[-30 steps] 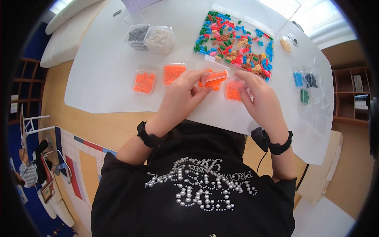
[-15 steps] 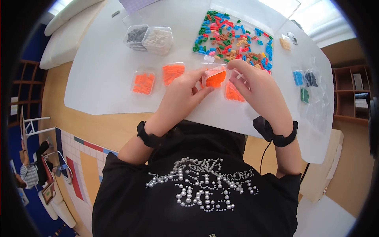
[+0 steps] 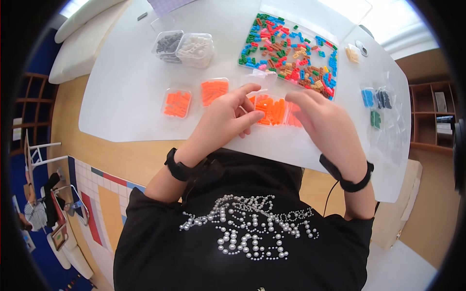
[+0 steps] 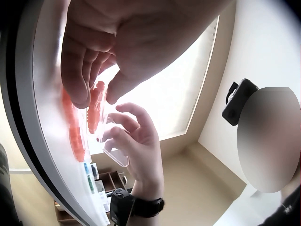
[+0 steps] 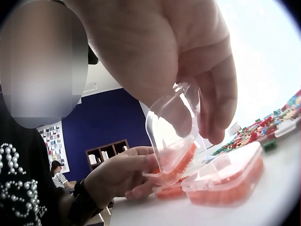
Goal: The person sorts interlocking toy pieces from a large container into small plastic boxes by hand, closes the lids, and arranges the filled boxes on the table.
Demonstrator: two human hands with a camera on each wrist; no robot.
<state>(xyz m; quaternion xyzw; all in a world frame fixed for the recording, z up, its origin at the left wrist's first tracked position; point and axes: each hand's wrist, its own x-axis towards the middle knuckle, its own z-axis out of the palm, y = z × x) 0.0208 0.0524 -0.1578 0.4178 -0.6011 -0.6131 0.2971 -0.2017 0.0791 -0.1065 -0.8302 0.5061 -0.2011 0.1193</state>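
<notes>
A small clear plastic box of orange toy bricks [image 3: 270, 111] is held over the front middle of the table. My left hand [image 3: 227, 112] grips its left side between thumb and fingers. The clear lid [image 5: 164, 134] stands raised from the box. In the left wrist view, my right hand [image 4: 138, 139] has thumb and fingers at the lid's edge, pinching it. From above, the same right hand [image 3: 325, 121] looks blurred and partly covers another orange box [image 3: 293, 117] on the table. Two more boxes of orange bricks, one nearer [image 3: 177, 103] and one farther [image 3: 214, 91], lie left of my left hand.
Behind the hands lies a wide clear case [image 3: 242, 63] of mixed coloured bricks. Grey bricks [image 3: 169, 42] and white bricks [image 3: 196, 47] fill tubs at back left. Small blue [image 3: 367, 98], dark [image 3: 383, 98] and green [image 3: 375, 119] brick boxes stand right, beside clear plastic containers [image 3: 393, 140].
The held box has tipped flatter and its lid has swung up, so the orange bricks inside show plainly. My right hand has shifted slightly right and toward me.
</notes>
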